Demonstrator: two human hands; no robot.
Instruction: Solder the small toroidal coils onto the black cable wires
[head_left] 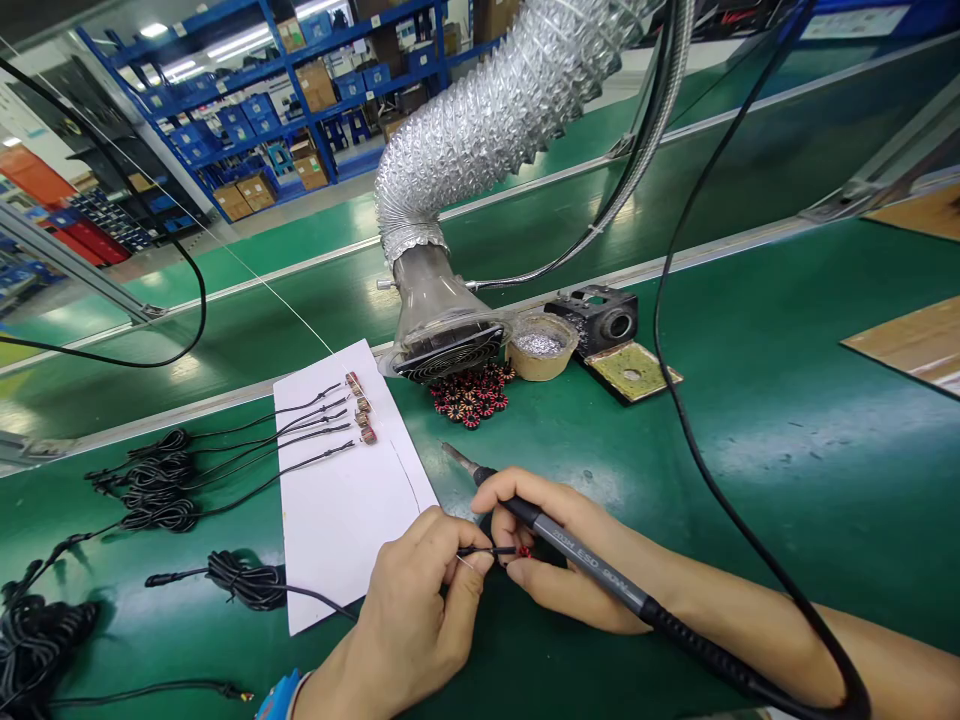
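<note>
My left hand (420, 600) pinches a black cable (474, 550) near its end, and a thin silvery wire shows at the fingertips. My right hand (551, 590) is closed around a soldering iron (589, 568), whose bare tip points up and left, away from the cable. The thumb and fingers of that same hand also hold a small red coil (525, 551) at the cable's end, mostly hidden by fingers. Left of my hands lies a white sheet (330, 540). Several black cables with small copper-and-red coils (367, 436) rest across it.
A fume extractor hood (442, 300) on a silver duct (480, 130) stands over a pile of red-and-black ring coils (471, 395). Beside it are a round solder tub (541, 345) and an iron stand (604, 315). Coiled black cables (157, 480) lie left; the iron's cord (690, 430) loops right.
</note>
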